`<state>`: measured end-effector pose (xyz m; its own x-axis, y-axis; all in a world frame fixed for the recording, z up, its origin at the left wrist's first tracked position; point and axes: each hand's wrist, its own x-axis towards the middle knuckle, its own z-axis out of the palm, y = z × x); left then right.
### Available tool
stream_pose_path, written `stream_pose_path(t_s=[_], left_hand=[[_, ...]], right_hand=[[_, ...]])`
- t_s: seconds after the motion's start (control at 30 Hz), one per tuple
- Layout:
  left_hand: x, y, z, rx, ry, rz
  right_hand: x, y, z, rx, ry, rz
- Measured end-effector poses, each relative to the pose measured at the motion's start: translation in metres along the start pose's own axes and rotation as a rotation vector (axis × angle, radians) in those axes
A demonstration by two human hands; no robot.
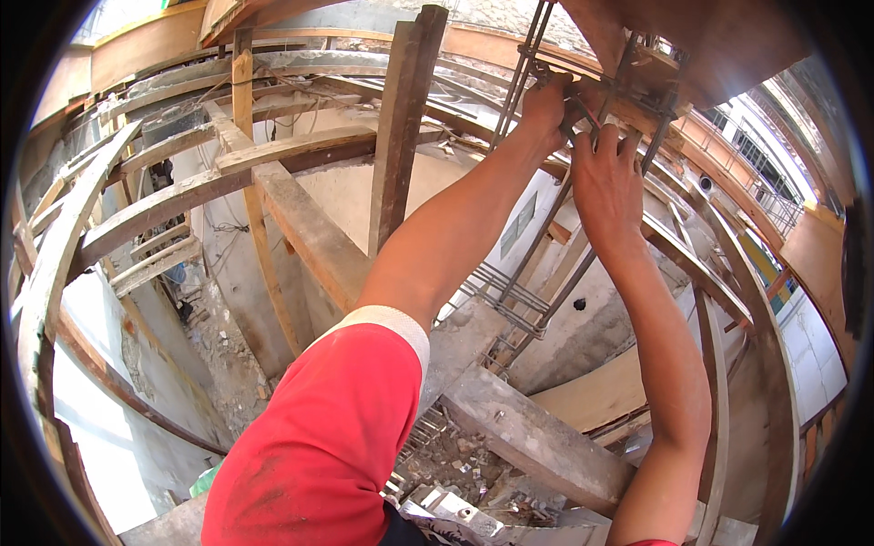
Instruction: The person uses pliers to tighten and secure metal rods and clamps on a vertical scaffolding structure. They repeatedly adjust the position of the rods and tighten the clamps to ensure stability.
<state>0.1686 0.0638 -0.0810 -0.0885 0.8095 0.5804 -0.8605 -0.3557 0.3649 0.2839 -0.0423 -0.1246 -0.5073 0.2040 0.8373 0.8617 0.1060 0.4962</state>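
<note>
Both my arms reach up and forward to a cage of steel reinforcing bars (516, 80) under a brown wooden board (728, 45). My left hand (544, 107) is closed beside the bars, its fingers bent around something too dark and small to make out. Just right of it and lower, my right hand (608, 177) has its fingers curled at the lower end of a dark, slim metal tool (584, 111), which resembles pincers. The tool's upper end lies in shadow among the bars. The two hands are close together, with the tool between them.
A thick upright timber post (401, 136) stands left of my left forearm. Wooden beams (309, 232) cross at the left. Below, a concrete beam (537, 437) runs over rubble (464, 464). More reinforcing bars (510, 305) hang beneath my arms. Curved-looking timbers (774, 364) line the right.
</note>
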Motion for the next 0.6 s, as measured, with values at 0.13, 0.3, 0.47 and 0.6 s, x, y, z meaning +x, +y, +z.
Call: stream_pose_path(t_s=[0.13, 0.3, 0.47, 0.6], left_hand=[[-0.001, -0.002, -0.002, 0.011, -0.03, 0.023], [0.014, -0.002, -0.005, -0.051, -0.032, -0.009], [0.015, -0.007, -0.001, -0.032, 0.032, 0.085], [0.018, 0.001, -0.005, 0.117, 0.049, 0.084]], right_hand=[[-0.004, -0.002, 0.006, -0.1, 0.063, -0.059], [-0.001, -0.006, 0.009, -0.053, 0.05, -0.044], [-0.01, -0.005, 0.02, 0.133, 0.001, -0.007], [0.002, -0.003, 0.009, 0.227, 0.126, 0.045]])
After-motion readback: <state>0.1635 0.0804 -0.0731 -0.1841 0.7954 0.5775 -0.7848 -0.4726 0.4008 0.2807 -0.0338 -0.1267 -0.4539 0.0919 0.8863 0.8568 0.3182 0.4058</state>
